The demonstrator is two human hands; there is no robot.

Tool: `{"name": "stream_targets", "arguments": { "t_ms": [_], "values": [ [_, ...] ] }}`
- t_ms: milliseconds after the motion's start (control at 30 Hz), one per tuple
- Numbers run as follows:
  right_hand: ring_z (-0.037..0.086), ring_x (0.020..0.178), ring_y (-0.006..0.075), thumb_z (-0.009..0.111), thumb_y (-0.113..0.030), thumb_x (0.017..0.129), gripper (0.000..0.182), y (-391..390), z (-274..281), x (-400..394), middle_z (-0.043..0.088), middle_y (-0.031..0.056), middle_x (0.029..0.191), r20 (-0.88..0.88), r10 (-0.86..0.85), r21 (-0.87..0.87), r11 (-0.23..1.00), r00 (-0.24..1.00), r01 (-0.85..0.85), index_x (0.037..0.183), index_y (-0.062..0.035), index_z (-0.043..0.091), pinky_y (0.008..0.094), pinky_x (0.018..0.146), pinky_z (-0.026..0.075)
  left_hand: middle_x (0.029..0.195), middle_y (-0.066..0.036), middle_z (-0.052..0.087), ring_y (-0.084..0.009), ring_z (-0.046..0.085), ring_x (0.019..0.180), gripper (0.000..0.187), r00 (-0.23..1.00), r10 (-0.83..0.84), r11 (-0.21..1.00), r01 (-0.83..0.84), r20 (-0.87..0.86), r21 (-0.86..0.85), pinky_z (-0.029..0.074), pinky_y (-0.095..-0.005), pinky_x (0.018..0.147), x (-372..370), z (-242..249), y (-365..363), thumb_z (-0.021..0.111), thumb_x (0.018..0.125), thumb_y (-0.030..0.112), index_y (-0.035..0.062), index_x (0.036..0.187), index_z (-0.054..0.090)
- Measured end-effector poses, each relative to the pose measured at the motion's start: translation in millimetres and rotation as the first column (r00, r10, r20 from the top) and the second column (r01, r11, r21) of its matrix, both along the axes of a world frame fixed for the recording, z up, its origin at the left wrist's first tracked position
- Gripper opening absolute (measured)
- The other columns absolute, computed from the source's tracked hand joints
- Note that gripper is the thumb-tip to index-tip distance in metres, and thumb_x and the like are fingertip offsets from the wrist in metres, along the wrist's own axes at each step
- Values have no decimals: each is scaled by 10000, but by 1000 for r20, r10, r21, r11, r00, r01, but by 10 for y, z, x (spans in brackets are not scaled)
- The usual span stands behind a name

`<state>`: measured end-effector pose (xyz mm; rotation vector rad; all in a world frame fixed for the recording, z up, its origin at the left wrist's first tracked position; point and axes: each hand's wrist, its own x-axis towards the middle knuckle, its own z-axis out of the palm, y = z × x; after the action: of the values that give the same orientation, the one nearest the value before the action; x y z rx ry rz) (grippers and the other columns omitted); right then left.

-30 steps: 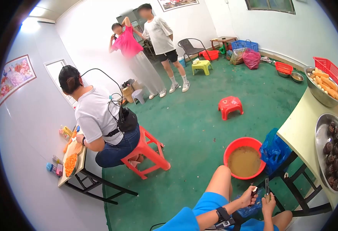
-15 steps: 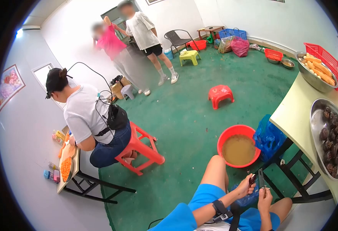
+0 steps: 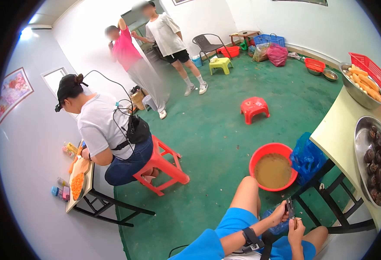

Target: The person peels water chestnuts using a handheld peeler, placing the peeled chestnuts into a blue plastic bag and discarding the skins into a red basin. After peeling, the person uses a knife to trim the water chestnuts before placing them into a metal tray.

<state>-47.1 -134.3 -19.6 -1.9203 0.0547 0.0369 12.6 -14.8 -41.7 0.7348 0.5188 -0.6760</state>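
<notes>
My left hand (image 3: 279,216), with a black band on its wrist, is closed at the lower right; what its fingers hold is too small and dark to make out. Just beside it, my right hand (image 3: 296,232) is closed around the lower end of a dark, narrow tool (image 3: 290,209), which points upward. The tool's upper part meets the fingertips of my left hand. Both hands are above my lap, close to a blue plastic bag on the floor. A red basin (image 3: 273,167) of murky brown water stands beyond my knee.
At right, a table (image 3: 329,125) bears a steel tray (image 3: 358,147) of dark round items and a bowl (image 3: 355,92) of peeled yellow-orange pieces. A blue bag (image 3: 305,160) hangs near it. A red stool (image 3: 254,108) stands ahead. A co-worker (image 3: 104,123) sits left; two people stand behind.
The view has shifted slightly, so most things sit a little further right. The tool now stands nearer my left fingertips, and my hands are closer together. The person in pink has shifted stance.
</notes>
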Motion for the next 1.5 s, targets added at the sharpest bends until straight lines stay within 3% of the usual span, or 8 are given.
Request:
{"name": "stream_targets", "arguments": {
  "t_ms": [167,233,433,633,733,1100,1200,1500],
  "values": [
    [400,561,76,509,-185,820,207,-5,-123,15,461,16,598,62,6,-52,999,998,-3,798,21,501,245,492,335,499,48,320,-65,240,392,394,1000,-5,999,4,27,32,162,-221,371,-6,44,-12,339,845,474,168,605,404],
    [534,547,272,532,-242,788,277,-2,-44,13,532,150,611,43,5,-68,998,999,-2,818,34,516,356,540,411,499,50,325,-63,241,388,380,999,37,998,-37,4,42,162,-220,370,8,97,-24,353,843,464,173,607,409],
    [529,559,182,528,-219,806,221,38,114,19,535,114,625,125,-95,-9,995,988,97,860,-5,541,305,533,423,517,24,412,-77,330,373,417,990,130,991,-129,45,-28,250,-213,341,14,215,28,373,837,521,150,659,437],
    [582,617,310,509,-265,817,243,-69,165,-63,568,149,671,20,-179,-53,982,984,180,892,-36,540,336,529,437,546,42,316,-56,266,436,367,993,2,1000,-1,116,-7,217,-193,396,-13,409,52,318,867,493,153,760,404],
    [522,518,187,511,-242,824,247,-83,199,-113,530,108,615,-29,-141,-8,990,990,141,895,-8,543,299,497,399,572,33,312,-64,261,462,331,995,5,999,-9,101,36,226,-201,420,-45,387,34,333,876,452,148,763,400],
    [596,667,312,545,-286,800,330,-58,181,-109,603,166,768,63,-38,-293,955,997,55,936,14,555,343,558,474,792,-37,523,-134,532,666,291,962,38,999,-34,272,-20,384,-241,509,-104,167,88,276,903,365,130,1005,415],
    [593,657,319,545,-291,802,333,-47,191,-107,602,170,757,33,-18,-283,959,999,26,939,12,551,347,548,472,713,-41,514,-115,442,567,346,967,200,964,-224,161,147,316,-233,451,-109,301,-41,232,911,381,108,909,444],
    [567,591,351,489,-291,835,282,37,139,-78,580,173,659,36,-88,-174,980,995,93,884,-15,520,402,485,441,600,2,397,-103,355,511,242,967,189,978,-201,173,55,294,-229,449,-74,173,-3,370,864,346,121,795,428]
  ]
}}
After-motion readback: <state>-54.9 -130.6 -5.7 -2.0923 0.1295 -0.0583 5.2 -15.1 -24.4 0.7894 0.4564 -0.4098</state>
